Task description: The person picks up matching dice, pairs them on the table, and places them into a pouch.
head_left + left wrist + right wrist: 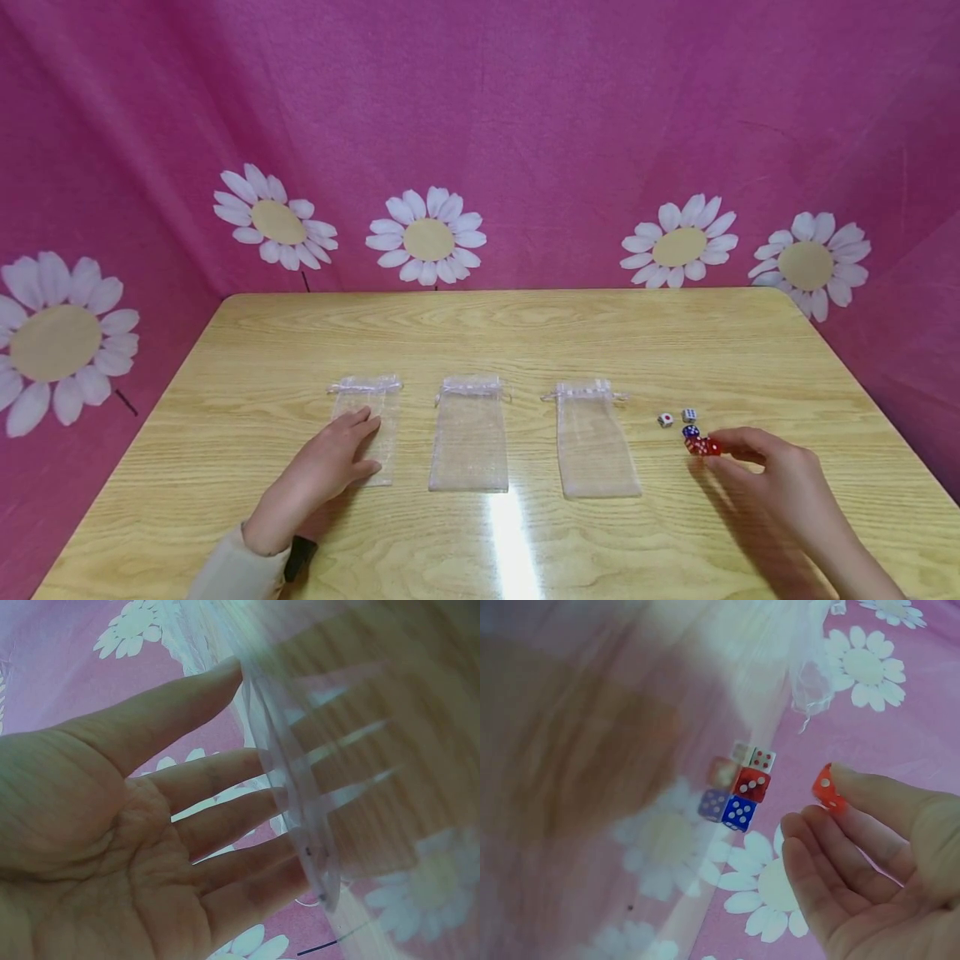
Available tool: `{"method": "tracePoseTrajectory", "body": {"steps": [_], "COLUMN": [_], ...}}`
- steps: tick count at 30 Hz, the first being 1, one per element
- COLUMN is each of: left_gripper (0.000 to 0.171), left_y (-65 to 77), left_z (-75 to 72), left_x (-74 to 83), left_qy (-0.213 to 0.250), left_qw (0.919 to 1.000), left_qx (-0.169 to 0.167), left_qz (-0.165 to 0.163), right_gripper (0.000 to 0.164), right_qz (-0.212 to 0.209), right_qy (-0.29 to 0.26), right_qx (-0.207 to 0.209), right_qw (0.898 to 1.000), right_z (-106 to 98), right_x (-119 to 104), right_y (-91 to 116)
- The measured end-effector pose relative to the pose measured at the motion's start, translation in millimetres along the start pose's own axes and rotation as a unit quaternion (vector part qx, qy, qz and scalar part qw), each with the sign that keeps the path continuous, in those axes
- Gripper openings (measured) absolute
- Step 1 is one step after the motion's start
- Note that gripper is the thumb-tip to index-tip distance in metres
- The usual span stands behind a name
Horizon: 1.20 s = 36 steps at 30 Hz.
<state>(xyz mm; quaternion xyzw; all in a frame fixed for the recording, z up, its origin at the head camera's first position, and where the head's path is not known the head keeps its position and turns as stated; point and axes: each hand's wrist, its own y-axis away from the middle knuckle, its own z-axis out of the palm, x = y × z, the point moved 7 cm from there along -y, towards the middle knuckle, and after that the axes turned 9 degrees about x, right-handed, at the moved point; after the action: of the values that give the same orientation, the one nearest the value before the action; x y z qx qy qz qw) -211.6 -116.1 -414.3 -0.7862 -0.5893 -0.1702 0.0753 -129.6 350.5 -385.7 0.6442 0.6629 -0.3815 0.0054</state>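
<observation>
My left hand (pixel 330 458) rests with fingers spread on the leftmost sheer drawstring bag (pixel 385 417), which it partly covers. In the left wrist view, the straight fingers (pixel 225 817) and the thumb meet the edge of that bag (pixel 289 772). Thumb and fingertips of my right hand (pixel 787 479) pinch a red die (pixel 827 787) at the right of the table. Beside it are another red die (pixel 751 785), a blue die (pixel 739 814) and a white die with red dots (pixel 666 420). A white die with blue dots (pixel 689 414) lies just behind the blue one.
Two more sheer bags, the middle bag (pixel 468 446) and the right bag (pixel 597 450), lie flat in a row on the glossy wooden table (pixel 510 333). A pink curtain (pixel 525 125) with white daisies hangs around the table's far side and both ends.
</observation>
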Motion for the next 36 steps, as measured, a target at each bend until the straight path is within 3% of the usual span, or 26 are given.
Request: {"method": "tracePoseTrajectory", "body": {"steps": [8, 16, 23, 36], "left_gripper": [0.058, 0.058, 0.058, 0.059], "left_y": [1.4, 1.6, 1.7, 0.7], "left_z": [0.8, 0.1, -0.2, 0.2], "left_x": [-1.5, -1.3, -2.2, -1.0], "left_qy": [0.001, -0.002, -0.003, 0.004], "left_qw": [1.0000, 1.0000, 1.0000, 1.0000], "left_qx": [-0.005, -0.001, -0.001, -0.005], "left_qz": [-0.003, 0.002, -0.004, -0.007], "right_gripper": [0.032, 0.035, 0.038, 0.036], "right_qz": [-0.020, -0.023, -0.032, -0.044], "right_qy": [-0.036, -0.086, -0.116, -0.105], "right_qx": [0.039, 0.053, 0.050, 0.019], "right_qw": [0.998, 0.995, 0.992, 0.993], "right_z": [-4, -5, -3, 8], "right_x": [-17, -33, -46, -81], "right_y": [2, 1, 1, 4]}}
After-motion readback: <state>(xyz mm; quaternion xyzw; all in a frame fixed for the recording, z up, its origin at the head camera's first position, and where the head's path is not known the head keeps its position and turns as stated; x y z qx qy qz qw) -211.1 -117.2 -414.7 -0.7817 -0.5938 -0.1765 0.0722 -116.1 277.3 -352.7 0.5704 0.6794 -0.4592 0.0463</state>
